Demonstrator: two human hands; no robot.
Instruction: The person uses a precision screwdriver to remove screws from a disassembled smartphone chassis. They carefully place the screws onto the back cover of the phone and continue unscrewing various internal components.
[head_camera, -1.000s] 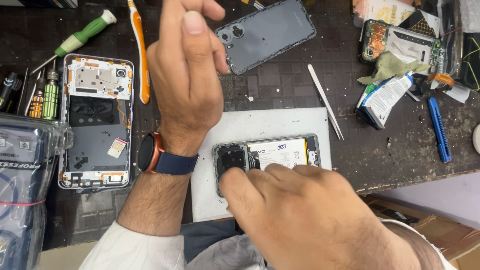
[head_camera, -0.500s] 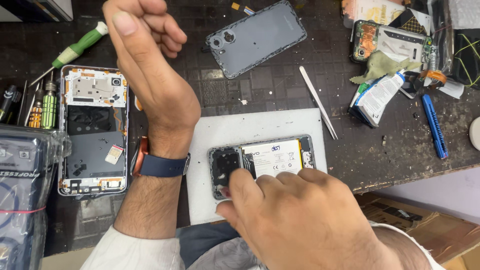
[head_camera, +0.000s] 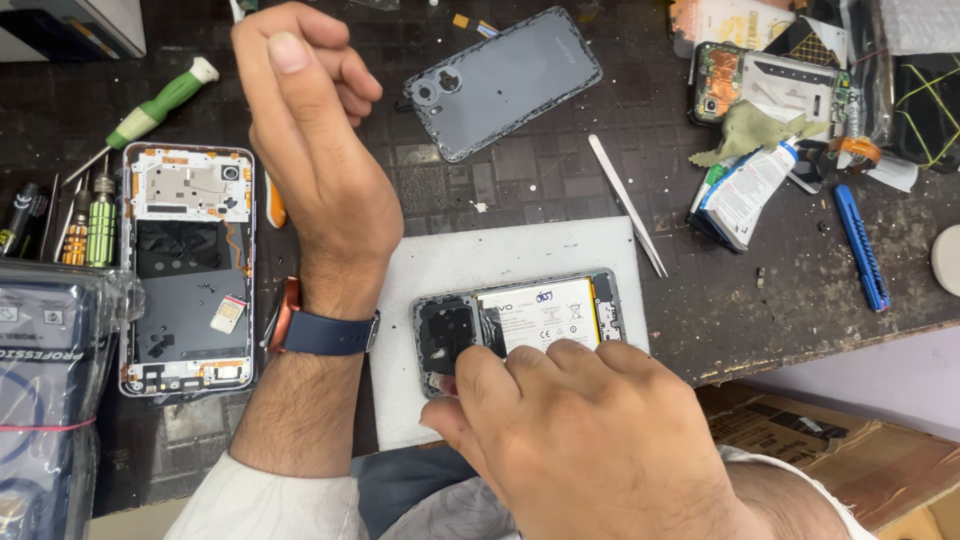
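- My right hand (head_camera: 590, 440) rests on the near edge of an opened phone (head_camera: 520, 325), fingers curled loosely and pressed down on its lower rim; whether they pinch anything I cannot tell, as the knuckles hide the tips.
- The phone lies flat on a white mat (head_camera: 450, 270), back cover off, its battery (head_camera: 545, 312) showing just beyond my right fingertips and the dark camera end to their left.
- My left hand (head_camera: 310, 150) is raised above the bench, fingers folded inward into a loose fist with the thumb laid over them; I cannot tell whether it holds anything.
- A watch (head_camera: 320, 330) with a dark blue strap sits on my left wrist, beside the mat's left edge.
- Beyond my left fingers, to their right, the grey back cover (head_camera: 510, 80) lies face down, tilted on the dark bench (head_camera: 500, 180).
- To the left of my left wrist a second stripped phone (head_camera: 188, 265) lies lengthwise, its boards exposed.
- A green-handled screwdriver (head_camera: 150, 110) lies left of my left fingers, near that second phone's far end.
- White tweezers (head_camera: 628, 205) lie slantwise beyond my right hand, touching the mat's far right corner.
- Further right, well apart from both hands, sit a glue tube (head_camera: 745, 190), a blue cutter (head_camera: 862, 245) and a third phone (head_camera: 770, 95) with its board bare.
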